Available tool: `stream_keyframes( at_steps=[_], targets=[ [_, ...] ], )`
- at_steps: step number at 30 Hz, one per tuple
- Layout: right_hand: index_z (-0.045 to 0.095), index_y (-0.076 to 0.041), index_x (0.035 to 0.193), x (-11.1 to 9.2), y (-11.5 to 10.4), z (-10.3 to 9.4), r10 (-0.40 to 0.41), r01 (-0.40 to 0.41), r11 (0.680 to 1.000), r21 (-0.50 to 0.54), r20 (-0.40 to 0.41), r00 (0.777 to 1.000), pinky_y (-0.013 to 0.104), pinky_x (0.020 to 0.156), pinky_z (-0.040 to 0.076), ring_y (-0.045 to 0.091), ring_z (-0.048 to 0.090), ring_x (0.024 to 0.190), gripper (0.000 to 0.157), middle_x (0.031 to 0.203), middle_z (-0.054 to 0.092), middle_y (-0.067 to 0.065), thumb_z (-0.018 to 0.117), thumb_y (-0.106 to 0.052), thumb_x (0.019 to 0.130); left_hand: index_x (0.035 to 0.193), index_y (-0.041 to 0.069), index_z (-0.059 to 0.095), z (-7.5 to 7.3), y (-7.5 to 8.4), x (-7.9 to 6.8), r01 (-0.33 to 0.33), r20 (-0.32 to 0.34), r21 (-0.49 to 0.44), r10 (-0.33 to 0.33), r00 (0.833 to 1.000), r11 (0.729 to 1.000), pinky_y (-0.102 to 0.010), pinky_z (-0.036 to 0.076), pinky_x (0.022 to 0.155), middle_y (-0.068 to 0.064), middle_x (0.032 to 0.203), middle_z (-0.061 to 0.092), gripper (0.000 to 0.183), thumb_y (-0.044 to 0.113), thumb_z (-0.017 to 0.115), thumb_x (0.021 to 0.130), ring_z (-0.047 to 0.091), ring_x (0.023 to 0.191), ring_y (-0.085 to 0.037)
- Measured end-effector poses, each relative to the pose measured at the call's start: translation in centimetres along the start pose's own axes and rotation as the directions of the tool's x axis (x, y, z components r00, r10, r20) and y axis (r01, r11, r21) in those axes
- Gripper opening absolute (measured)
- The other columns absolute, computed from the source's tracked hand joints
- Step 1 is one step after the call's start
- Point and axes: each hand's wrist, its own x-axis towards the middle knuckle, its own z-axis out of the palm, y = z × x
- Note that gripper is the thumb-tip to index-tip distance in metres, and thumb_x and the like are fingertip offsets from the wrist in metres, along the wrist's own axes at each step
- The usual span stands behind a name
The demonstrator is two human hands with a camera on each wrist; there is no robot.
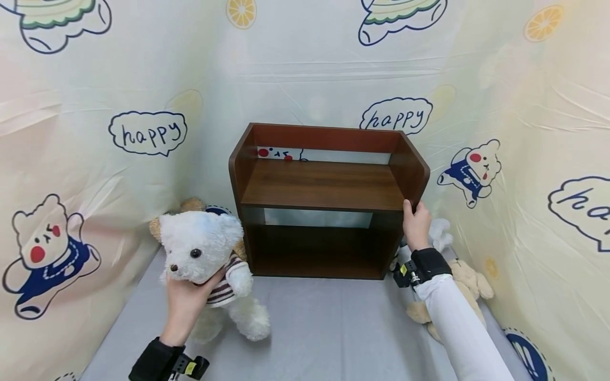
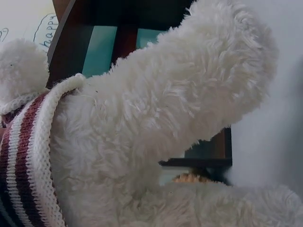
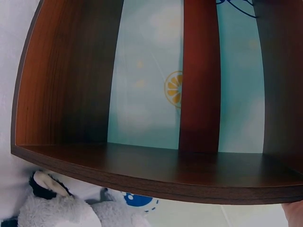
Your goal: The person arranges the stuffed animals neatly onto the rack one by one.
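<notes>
In the head view, a person's left hand (image 1: pixel 187 302) holds a white bear (image 1: pixel 202 241) under its chin, thumb in front and fingers out of sight beneath the head. That grip is clamped on the bear, probably because the neck is an easy place to support a soft, floppy toy. The bear is over the left of the grey worktop (image 1: pixel 324 328), in front of the left end of a brown shelf (image 1: pixel 319 182); I cannot tell whether its feet touch down. Behind it shows a tan ear (image 1: pixel 193 205) of another toy. The right hand (image 1: pixel 418 225) pinches the front edge of the shelf's right side, likely to steady it. The shelf stands upright near the curtain (image 1: pixel 305 47), its open front facing the person. A tan toy (image 1: pixel 469 278) lies right of the shelf, partly hidden by the sleeve (image 1: pixel 464 323).

In the left wrist view, the bear's striped top (image 2: pixel 28 156) and legs (image 2: pixel 203 85) fill the near field, the shelf behind them; the grip itself barely shows.

In the right wrist view, the shelf appears sideways, with a sliver of hand at its outer side. A grey toy (image 3: pixel 59 210) lies beyond that side.
</notes>
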Motion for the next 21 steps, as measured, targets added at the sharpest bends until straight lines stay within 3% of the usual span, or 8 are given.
stream_keyframes(
  at_steps=[8, 21],
  targets=[
    [0.054, 0.006, 0.112, 0.0, -0.1, 0.0, -0.002, 0.002, 1.000, 0.003, 0.002, 1.000, 0.033, 0.073, 0.035, 0.027, 0.046, 0.089, 0.038, 0.107, 0.057, 0.022, 0.041, -0.026, 0.096, 0.126, 0.000, 0.042, 1.4, 0.9, -0.4, -0.050, -0.014, -0.046, 0.050, 0.999, 0.998, -0.018, 0.032, 0.085, -0.014, 0.117, 0.052, 0.083, 0.005, 0.085, 0.056, 0.048, 0.105, -0.018],
    [0.053, 0.005, 0.114, 0.0, -0.1, 0.1, 0.012, -0.012, 1.000, 0.003, 0.009, 1.000, 0.032, 0.074, 0.035, 0.027, 0.046, 0.090, 0.039, 0.108, 0.057, 0.021, 0.041, -0.027, 0.096, 0.126, 0.001, 0.042, 3.3, 2.5, -0.7, -0.090, -0.012, -0.104, 0.090, 0.996, 0.990, -0.023, 0.034, 0.087, -0.014, 0.117, 0.052, 0.080, 0.006, 0.084, 0.058, 0.049, 0.105, -0.019]
  ],
)
